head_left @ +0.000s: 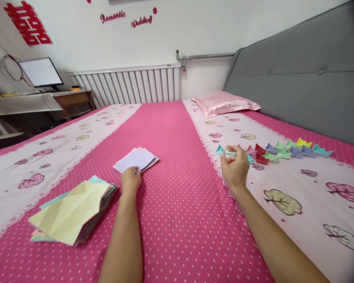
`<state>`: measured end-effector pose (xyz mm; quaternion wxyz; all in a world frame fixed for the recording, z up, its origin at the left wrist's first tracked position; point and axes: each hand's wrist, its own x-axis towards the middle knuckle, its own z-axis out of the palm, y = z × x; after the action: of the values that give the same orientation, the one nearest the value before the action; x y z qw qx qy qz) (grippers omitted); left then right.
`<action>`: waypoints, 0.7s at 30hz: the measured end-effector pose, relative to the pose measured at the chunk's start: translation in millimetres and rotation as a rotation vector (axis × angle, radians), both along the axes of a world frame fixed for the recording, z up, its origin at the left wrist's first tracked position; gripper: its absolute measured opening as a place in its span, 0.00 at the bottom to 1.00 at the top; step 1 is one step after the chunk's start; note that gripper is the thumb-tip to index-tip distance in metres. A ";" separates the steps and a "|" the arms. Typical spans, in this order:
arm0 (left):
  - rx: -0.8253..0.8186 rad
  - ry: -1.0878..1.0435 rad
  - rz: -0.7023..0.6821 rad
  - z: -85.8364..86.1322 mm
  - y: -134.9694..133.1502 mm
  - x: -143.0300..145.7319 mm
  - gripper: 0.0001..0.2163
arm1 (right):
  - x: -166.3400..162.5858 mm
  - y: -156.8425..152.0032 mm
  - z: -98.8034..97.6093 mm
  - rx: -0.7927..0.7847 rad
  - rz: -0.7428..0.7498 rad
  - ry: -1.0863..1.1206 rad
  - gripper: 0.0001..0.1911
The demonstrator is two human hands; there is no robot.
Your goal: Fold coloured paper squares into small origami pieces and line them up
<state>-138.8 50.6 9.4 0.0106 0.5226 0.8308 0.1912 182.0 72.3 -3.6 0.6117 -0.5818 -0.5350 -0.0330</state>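
My left hand rests on the pink bedspread with its fingers curled onto the near edge of a small stack of white and lilac paper squares. My right hand is closed in a pinch on a small folded green paper piece at the near end of a row of coloured folded paper shapes. A thick pile of creased coloured sheets, yellow on top, lies to the left of my left forearm.
A pink satin pillow lies at the head of the bed by the grey padded headboard. Beyond the bed stand a white radiator and a desk with a monitor.
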 end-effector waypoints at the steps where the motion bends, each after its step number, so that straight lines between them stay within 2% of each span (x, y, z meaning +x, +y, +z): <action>1: -0.003 -0.001 0.003 0.4 -0.2 0.1 0.17 | 0.0 0.0 0.1 -0.001 0.003 0.001 0.15; 9: -0.005 0.020 0.005 1.8 -1.4 -0.1 0.18 | -0.3 0.1 -0.8 -0.016 0.017 0.011 0.15; 15: 0.037 0.201 0.067 -4.4 1.4 0.7 0.26 | -0.7 0.0 -0.6 -0.024 0.029 0.013 0.15; 21: -0.046 0.161 0.033 -10.9 6.0 -0.3 0.28 | -1.6 -1.9 1.5 -0.035 0.022 0.003 0.14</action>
<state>-139.1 56.6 -1.5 -0.0474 0.5222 0.8416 0.1297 180.4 70.4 -2.2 0.6027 -0.5863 -0.5410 -0.0159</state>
